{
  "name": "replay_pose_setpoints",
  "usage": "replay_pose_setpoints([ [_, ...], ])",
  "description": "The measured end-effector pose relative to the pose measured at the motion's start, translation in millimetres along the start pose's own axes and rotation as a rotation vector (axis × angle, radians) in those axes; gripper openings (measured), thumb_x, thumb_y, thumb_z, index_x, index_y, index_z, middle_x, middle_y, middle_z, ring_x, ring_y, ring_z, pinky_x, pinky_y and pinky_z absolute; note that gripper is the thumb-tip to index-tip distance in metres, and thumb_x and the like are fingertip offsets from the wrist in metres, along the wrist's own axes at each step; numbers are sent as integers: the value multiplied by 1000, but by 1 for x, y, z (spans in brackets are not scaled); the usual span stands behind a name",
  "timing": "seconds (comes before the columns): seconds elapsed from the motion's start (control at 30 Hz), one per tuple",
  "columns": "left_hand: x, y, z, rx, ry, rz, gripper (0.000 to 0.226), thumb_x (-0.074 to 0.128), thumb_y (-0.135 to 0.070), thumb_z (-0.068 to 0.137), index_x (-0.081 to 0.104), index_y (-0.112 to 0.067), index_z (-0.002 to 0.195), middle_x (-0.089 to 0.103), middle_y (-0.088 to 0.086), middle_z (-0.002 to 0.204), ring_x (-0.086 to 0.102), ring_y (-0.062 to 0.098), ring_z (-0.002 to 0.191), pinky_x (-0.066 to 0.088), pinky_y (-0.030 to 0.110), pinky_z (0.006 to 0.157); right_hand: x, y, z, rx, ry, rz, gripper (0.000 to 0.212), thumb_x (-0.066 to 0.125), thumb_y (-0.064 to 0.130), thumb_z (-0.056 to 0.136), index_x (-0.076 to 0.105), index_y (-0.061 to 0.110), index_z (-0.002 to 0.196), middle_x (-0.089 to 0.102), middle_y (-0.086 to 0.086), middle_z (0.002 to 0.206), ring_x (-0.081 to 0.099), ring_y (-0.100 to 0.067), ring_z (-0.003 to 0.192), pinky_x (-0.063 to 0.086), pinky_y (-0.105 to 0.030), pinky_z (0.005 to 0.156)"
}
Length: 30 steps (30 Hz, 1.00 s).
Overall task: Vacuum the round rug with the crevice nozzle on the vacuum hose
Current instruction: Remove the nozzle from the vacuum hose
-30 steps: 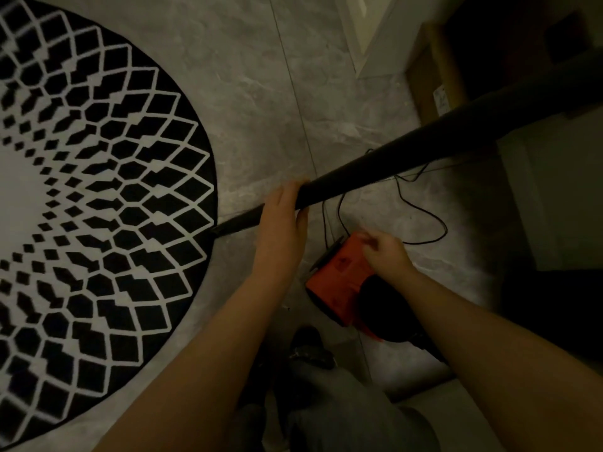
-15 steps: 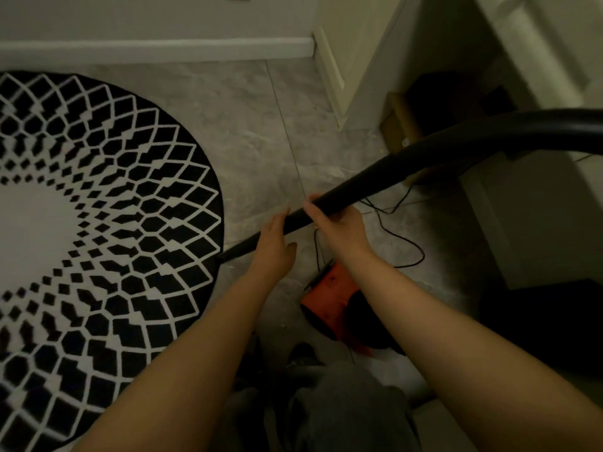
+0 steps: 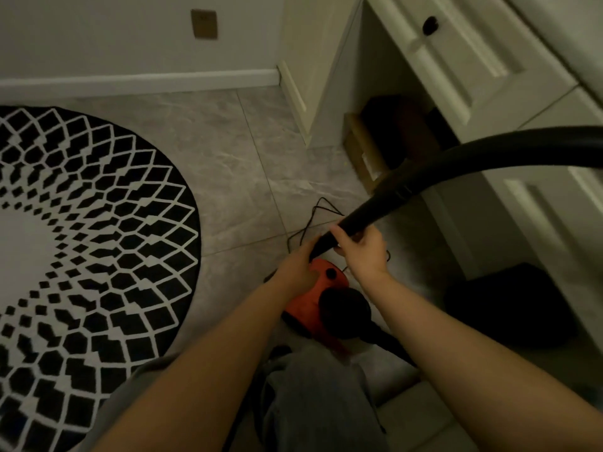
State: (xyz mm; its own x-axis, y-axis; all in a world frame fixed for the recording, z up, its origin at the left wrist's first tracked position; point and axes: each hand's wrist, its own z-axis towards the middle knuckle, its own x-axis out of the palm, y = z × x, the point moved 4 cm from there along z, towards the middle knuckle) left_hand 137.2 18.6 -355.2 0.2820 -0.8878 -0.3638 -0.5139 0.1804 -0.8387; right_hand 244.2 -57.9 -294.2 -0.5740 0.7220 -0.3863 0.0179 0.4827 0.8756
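Note:
The round black-and-white patterned rug (image 3: 98, 239) lies on the grey tiled floor at the left. The black vacuum hose (image 3: 456, 164) arcs in from the right edge and tapers down into the dark crevice nozzle (image 3: 321, 244). My right hand (image 3: 362, 249) is closed around the wide end of the nozzle where it meets the hose. My left hand (image 3: 295, 265) is wrapped over the narrow end and hides most of the tip. Both hands hover just above the red vacuum body (image 3: 313, 301), well clear of the rug's right edge.
A thin black cord (image 3: 313, 220) loops on the tiles behind my hands. Cream cabinets with a drawer knob (image 3: 430, 25) fill the right side, with a cardboard box (image 3: 362, 151) in the gap. A black object (image 3: 509, 305) sits on the floor at right. My grey trouser leg (image 3: 313, 396) is below.
The nozzle tip has pulled back from the rug's edge to above the red vacuum. My right hand left the vacuum body and took the nozzle beside my left. The view tilted up.

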Motion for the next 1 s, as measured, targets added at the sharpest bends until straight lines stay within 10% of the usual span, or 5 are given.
replay_pose_setpoints([
  [0.2, 31, -21, 15, 15, 53, 101, 77, 56, -7, 86, 22, -25, 152, 48, 12, 140, 53, 28, 121, 45, 31, 91, -49, -10, 11, 12, -67, 33, 22, 75, 40, 78, 58, 34, 89, 69, 2, 97, 70, -17, 94, 60, -46, 78],
  [0.67, 59, -31, 62, -132, 133, 77, 105, 69, -24, 75, 2, -21, 155, 30, 12, 153, 45, 26, 130, 47, 33, 97, -51, -38, 61, 172, -93, 59, 51, 79, 36, 75, 60, 14, 117, 65, 0, 104, 66, -21, 102, 58, -41, 87],
  [0.83, 50, -29, 69, -119, -34, 111, 70, 60, -14, 86, 28, -10, 148, 51, 14, 137, 55, 28, 118, 43, 26, 82, -37, -22, 76, 201, -18, 324, 22, 77, 8, 76, 67, 16, 94, 72, -5, 101, 68, -19, 101, 55, -31, 90],
  [1.0, 35, -40, 73, -59, -117, 79, 55, 62, -16, 88, 40, -10, 138, 58, 12, 126, 58, 25, 111, 41, 26, 79, -35, 2, 90, 134, -10, 514, 43, 83, 17, 70, 65, 17, 108, 72, -9, 108, 70, -19, 96, 54, -24, 74],
])
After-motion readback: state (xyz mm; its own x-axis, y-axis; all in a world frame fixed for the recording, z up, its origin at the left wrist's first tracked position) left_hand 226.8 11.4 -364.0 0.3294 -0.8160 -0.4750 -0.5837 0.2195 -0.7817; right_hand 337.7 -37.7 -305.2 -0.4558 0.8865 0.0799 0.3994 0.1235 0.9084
